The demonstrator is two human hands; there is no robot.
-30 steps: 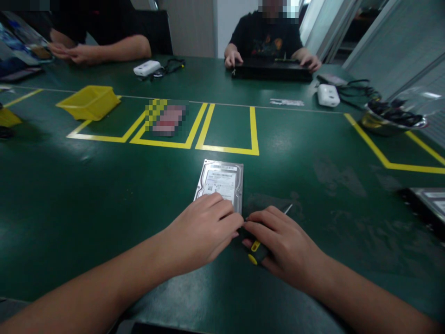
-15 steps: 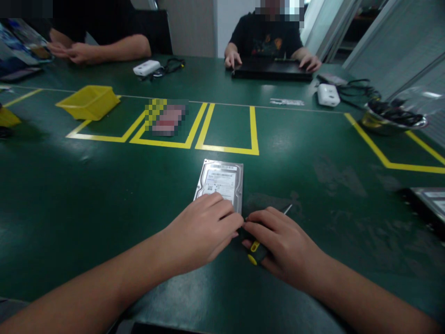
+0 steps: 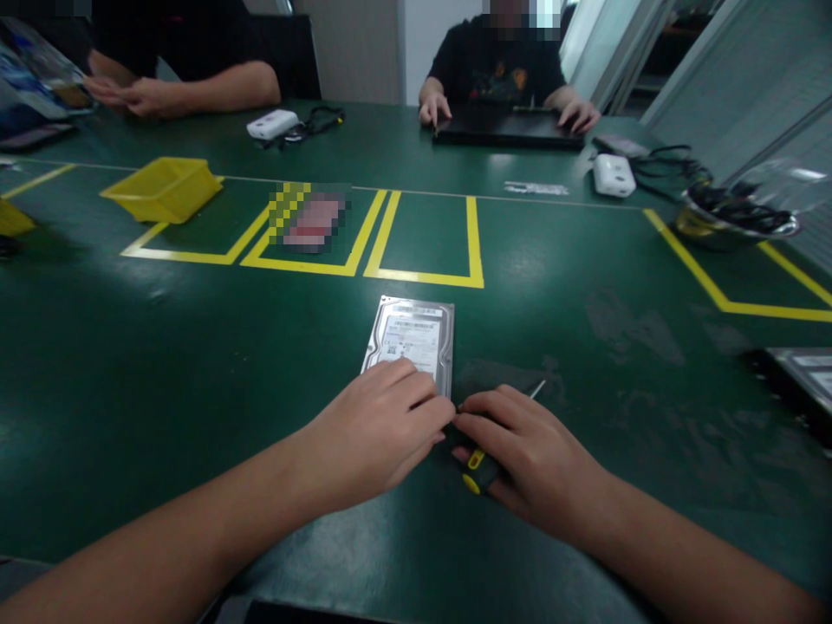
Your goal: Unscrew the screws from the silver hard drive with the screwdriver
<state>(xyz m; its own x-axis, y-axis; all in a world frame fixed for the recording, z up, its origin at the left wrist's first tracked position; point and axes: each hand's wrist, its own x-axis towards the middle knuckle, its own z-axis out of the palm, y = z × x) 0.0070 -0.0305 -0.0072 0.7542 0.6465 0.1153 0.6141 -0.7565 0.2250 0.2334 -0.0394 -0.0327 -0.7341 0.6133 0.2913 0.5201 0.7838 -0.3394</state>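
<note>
A silver hard drive [image 3: 414, 334] with a white label lies on the green table, its near end covered by my left hand [image 3: 383, 425]. The fingers of that hand are curled together over the drive's near end, and their tips are mostly hidden. Just to the right, my right hand [image 3: 526, 451] is closed around a screwdriver [image 3: 479, 472] with a black and yellow handle. Its metal shaft points up and to the right past the knuckles. My right thumb and index finger reach to the drive's near right corner, almost touching my left fingers; anything between them is too small to tell.
A yellow bin [image 3: 162, 191] sits at the left by taped yellow rectangles [image 3: 422, 279]. At right are a metal bowl [image 3: 734, 227] of dark parts and another drive [image 3: 802, 381]. Across the table, one co-worker's hands rest on a black laptop [image 3: 507, 128]; another person sits at far left.
</note>
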